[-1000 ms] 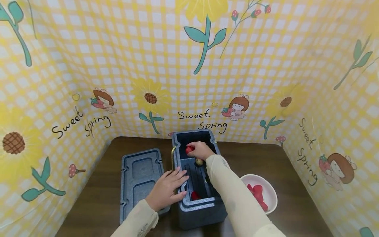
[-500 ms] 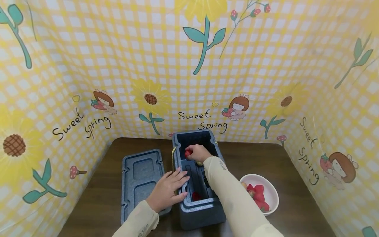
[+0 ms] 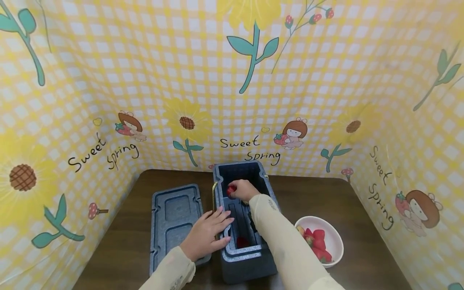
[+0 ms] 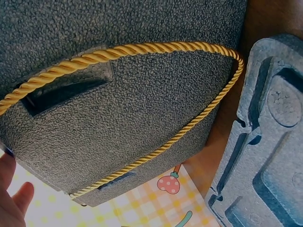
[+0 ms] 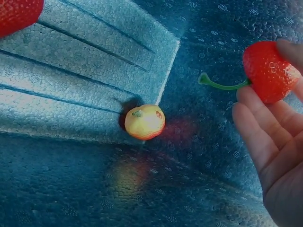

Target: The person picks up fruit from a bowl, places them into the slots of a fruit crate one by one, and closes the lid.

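Observation:
A dark grey foam box point(image 3: 250, 270) stands uncovered on the table, with a yellow twisted cord point(image 4: 142, 48) along its side. Inside it, my right hand point(image 3: 245, 190) pinches a red strawberry point(image 5: 270, 71) between thumb and fingers, its green stem pointing away from the palm. Below lies a small yellow-and-red fruit point(image 5: 145, 122) at the end of the raised floor section, mostly hidden in the head view. Another red fruit point(image 3: 242, 242) lies at the box's near end. My left hand point(image 3: 207, 233) rests on the left rim with its fingers extended.
The box's grey lid point(image 3: 174, 217) lies flat to the left, close beside the box. To the right stands a white bowl point(image 3: 338, 249) holding several red fruits and a yellowish one, partly behind the right sleeve. Yellow checked cloth surrounds the brown table point(image 3: 308, 193).
The right hand has moved slightly toward the near end and lower into the box with the strawberry, covering the yellowish fruit in the head view. The left hand stays on the rim.

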A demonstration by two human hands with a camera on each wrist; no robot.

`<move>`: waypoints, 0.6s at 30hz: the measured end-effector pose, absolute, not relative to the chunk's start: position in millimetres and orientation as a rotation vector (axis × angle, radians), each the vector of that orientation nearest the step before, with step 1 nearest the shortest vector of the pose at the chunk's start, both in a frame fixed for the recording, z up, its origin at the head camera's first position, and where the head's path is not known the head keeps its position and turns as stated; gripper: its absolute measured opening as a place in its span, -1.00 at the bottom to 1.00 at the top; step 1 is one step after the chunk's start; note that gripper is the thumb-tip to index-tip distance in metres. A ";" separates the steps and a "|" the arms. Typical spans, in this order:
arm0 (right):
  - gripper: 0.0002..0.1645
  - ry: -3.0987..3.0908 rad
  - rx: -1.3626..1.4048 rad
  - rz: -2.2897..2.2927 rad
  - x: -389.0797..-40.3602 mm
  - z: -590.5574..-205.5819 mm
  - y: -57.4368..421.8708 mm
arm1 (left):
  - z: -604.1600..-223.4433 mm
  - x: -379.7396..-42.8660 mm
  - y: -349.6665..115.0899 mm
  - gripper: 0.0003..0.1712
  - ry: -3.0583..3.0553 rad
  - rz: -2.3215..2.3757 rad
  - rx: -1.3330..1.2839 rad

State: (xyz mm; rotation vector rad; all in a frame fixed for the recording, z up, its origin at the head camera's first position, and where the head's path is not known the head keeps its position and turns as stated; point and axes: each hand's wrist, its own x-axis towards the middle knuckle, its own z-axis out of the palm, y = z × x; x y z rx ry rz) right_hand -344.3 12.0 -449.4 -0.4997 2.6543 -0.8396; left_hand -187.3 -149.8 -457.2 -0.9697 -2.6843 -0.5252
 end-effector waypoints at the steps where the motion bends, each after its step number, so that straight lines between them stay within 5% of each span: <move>1: -0.57 2.651 -0.497 -0.836 -343.7 -450.1 11.6 | -457.2 -186.4 -150.2 -0.46 -2.696 -0.527 -0.965; 18: -0.55 2.762 -0.592 -0.964 -350.9 -449.0 16.8 | -458.2 -185.0 -148.7 -0.47 -2.674 -0.603 -0.958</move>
